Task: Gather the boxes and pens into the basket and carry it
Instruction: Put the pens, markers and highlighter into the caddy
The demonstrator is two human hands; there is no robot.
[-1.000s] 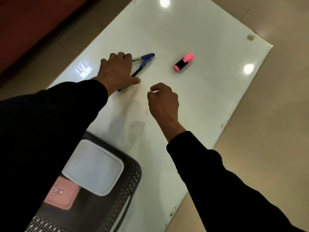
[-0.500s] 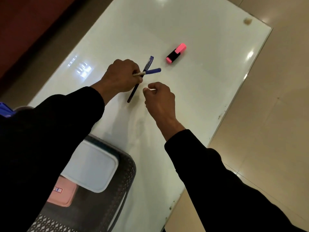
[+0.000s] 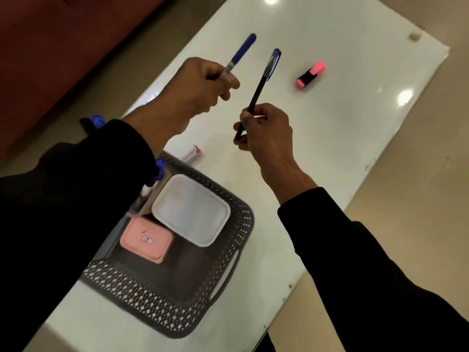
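both pens (image 3: 242, 50) lifted off the glossy white table (image 3: 355, 128); beige floor (image 3: 418, 212).

Both arms reach forward in black sleeves, wrists bare. Left hand (image 3: 200, 85) raised, fingers curled round a pen (image 3: 239, 53), thumb on top, pen tip end angled up and away. Right hand (image 3: 266, 133) lower and just beside it, pinching a second pen (image 3: 261, 85) near its lower end, knuckles up.
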